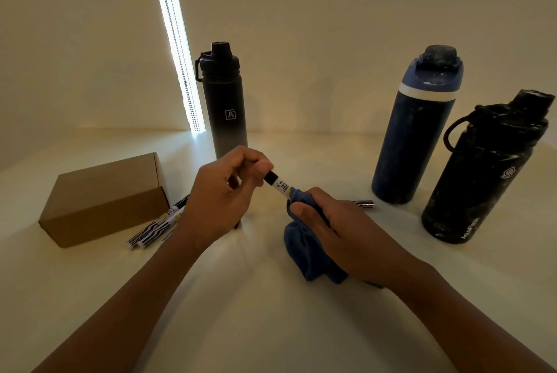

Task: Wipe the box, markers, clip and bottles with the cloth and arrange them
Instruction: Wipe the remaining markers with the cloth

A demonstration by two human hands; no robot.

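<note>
My left hand [224, 194] pinches the black cap end of a white marker [278, 184] above the table. My right hand [340, 228] grips a blue cloth [307, 255] that is wrapped around the marker's other end. A brown cardboard box [102, 200] lies at the left, with several more markers [159, 226] beside its right end. A slim black bottle [224, 104] stands behind my left hand. A dusty blue bottle [417, 128] and a dusty black bottle [482, 170] stand at the right. A small shiny object [364, 203], perhaps the clip, lies behind my right hand.
The pale table [271, 312] runs back to a cream wall. A bright vertical strip of window blind [174, 41] rises behind the slim black bottle.
</note>
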